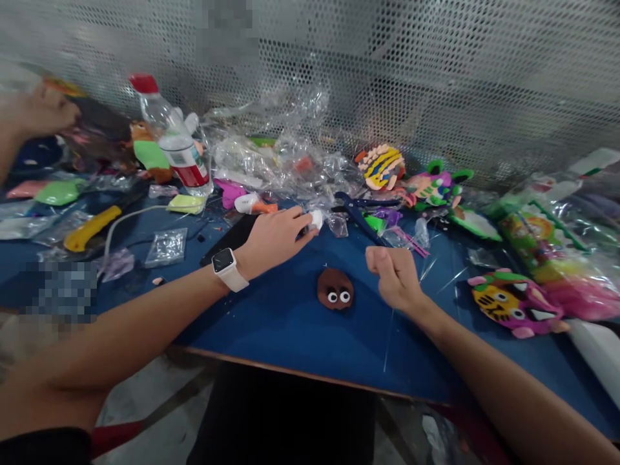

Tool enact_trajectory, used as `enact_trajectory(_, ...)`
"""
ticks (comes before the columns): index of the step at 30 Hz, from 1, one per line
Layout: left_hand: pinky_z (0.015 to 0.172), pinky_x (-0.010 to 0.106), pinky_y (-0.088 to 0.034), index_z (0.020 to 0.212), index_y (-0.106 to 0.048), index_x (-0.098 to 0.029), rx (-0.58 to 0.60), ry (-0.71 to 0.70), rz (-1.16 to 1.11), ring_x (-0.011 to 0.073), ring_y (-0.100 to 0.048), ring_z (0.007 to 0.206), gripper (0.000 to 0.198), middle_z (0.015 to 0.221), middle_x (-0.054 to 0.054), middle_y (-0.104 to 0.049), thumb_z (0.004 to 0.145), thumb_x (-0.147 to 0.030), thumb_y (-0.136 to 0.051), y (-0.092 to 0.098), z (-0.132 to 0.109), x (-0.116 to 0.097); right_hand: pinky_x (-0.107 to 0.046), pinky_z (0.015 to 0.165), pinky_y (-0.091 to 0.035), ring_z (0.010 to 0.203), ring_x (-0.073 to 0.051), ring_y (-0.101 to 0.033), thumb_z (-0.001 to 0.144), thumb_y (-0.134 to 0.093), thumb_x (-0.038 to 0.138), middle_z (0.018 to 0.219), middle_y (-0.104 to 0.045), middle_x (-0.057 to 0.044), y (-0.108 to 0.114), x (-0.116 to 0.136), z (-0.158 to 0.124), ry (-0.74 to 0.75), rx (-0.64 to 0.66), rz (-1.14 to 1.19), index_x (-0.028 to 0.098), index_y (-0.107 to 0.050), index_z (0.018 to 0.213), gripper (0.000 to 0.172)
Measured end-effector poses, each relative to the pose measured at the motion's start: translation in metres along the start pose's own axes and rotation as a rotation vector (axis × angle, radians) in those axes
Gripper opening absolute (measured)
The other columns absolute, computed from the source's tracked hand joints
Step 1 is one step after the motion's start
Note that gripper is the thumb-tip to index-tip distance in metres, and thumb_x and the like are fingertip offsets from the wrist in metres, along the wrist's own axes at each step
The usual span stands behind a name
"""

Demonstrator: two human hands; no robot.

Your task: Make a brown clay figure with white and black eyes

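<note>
My left hand (278,239), with a white watch on the wrist, reaches over the middle of the table, its fingers around a small white lump (316,221). My right hand (398,274) is closed in a loose fist above the table; whatever it may hold is hidden. Between and below my hands lies a brown round clay piece (335,289) with two white googly eyes. Dark blue scissors or pliers (358,213) rest just beyond my right hand. An orange and white tube (254,204) lies behind my left hand.
A bottle with a red cap (181,155) stands at the back left. Crumpled clear plastic (290,158) is heaped by the perforated metal wall. Colourful clay figures, one a pink and yellow face (516,303), lie to the right. Another person's hand (46,110) is at the far left.
</note>
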State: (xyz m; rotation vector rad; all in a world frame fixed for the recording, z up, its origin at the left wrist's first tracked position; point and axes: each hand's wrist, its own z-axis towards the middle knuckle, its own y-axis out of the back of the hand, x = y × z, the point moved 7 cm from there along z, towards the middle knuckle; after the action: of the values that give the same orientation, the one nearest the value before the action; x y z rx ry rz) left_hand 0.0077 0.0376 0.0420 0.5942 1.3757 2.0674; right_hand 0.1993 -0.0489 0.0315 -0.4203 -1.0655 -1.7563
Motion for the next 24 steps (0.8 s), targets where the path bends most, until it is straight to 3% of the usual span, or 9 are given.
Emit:
enact_trajectory(2,0.064,0.032,-0.043,0.103,-0.071,-0.019,0.008,0.051,0.008,0.0227,-0.067,0.083,0.038,0.099,0.008,-0.069,0.11,-0.045,-0.044,-0.002,0.001,0.007,-0.032,0.052,-0.023,0.051,-0.01,-0.03,0.115,-0.031,0.039,0.057,-0.032,0.004,-0.003,0.001,-0.001,0.0,0.01,-0.031,0.022,-0.033,0.063,0.055)
enact_trajectory(4,0.077,0.036,-0.051,0.118,-0.069,-0.016,-0.014,0.098,0.014,0.0274,-0.068,0.097,0.041,0.11,0.013,-0.069,0.11,-0.046,-0.043,-0.002,0.001,0.014,-0.032,0.052,-0.022,0.05,-0.01,-0.029,0.114,-0.033,0.038,0.057,-0.03,0.004,-0.003,0.001,-0.001,0.003,0.0,-0.071,0.022,-0.031,0.063,0.053)
enact_trajectory(7,0.097,0.048,-0.051,0.152,-0.047,-0.004,-0.021,0.119,0.019,0.0378,-0.062,0.12,0.064,0.132,0.025,-0.062,0.107,-0.049,-0.046,-0.008,-0.001,0.021,-0.03,0.052,-0.026,0.05,-0.01,-0.033,0.113,-0.037,0.038,0.058,-0.034,0.005,-0.002,0.0,0.002,-0.033,-0.005,-0.133,0.023,-0.037,0.067,0.048)
enact_trajectory(10,0.109,0.054,-0.046,0.161,-0.032,-0.001,0.005,0.061,-0.022,0.0418,-0.055,0.132,0.073,0.145,0.029,-0.054,0.107,-0.048,-0.045,-0.016,-0.003,0.016,-0.027,0.054,-0.033,0.052,-0.011,-0.044,0.109,-0.045,0.035,0.066,-0.049,0.005,-0.005,-0.004,0.004,-0.088,0.033,-0.169,0.023,-0.051,0.087,0.026)
enact_trajectory(12,0.115,0.055,-0.041,0.162,-0.033,-0.006,-0.027,0.018,-0.056,0.0411,-0.051,0.138,0.069,0.152,0.026,-0.051,0.108,-0.047,-0.043,-0.014,-0.005,0.007,-0.027,0.055,-0.036,0.051,-0.012,-0.047,0.108,-0.046,0.033,0.07,-0.056,0.005,-0.01,-0.006,0.005,-0.111,0.091,-0.178,0.023,-0.053,0.1,0.014)
enact_trajectory(15,0.115,0.056,-0.041,0.156,-0.044,-0.011,-0.046,-0.018,-0.069,0.0394,-0.054,0.135,0.057,0.15,0.022,-0.054,0.109,-0.043,-0.042,-0.003,-0.005,-0.007,-0.028,0.058,-0.039,0.051,-0.015,-0.054,0.11,-0.041,0.033,0.073,-0.063,0.003,-0.018,-0.01,0.006,-0.13,0.21,-0.209,0.024,-0.053,0.112,0.015)
enact_trajectory(17,0.113,0.057,-0.042,0.15,-0.05,-0.014,-0.045,-0.023,-0.072,0.0383,-0.056,0.131,0.049,0.146,0.02,-0.056,0.108,-0.038,-0.043,0.008,-0.005,-0.009,-0.03,0.064,-0.044,0.063,-0.018,-0.065,0.111,-0.038,0.031,0.085,-0.072,-0.001,-0.025,-0.01,0.005,-0.095,0.324,-0.27,0.025,-0.055,0.116,0.019)
enact_trajectory(20,0.117,0.056,-0.042,0.153,-0.046,-0.018,-0.062,0.011,-0.142,0.0358,-0.052,0.138,0.051,0.148,0.017,-0.055,0.102,-0.024,-0.046,0.029,-0.015,0.008,-0.033,0.075,-0.049,0.081,-0.022,-0.074,0.111,-0.037,0.029,0.105,-0.078,-0.005,-0.033,-0.007,0.003,-0.034,0.464,-0.362,0.026,-0.057,0.125,0.024)
enact_trajectory(24,0.126,0.054,-0.036,0.147,-0.052,-0.021,-0.036,0.118,-0.378,0.0346,-0.049,0.144,0.061,0.147,0.012,-0.056,0.086,-0.018,-0.056,0.037,-0.053,0.062,-0.037,0.083,-0.053,0.096,-0.024,-0.075,0.112,-0.034,0.027,0.13,-0.075,-0.007,-0.036,-0.001,0.002,0.022,0.498,-0.377,0.025,-0.054,0.136,0.032)
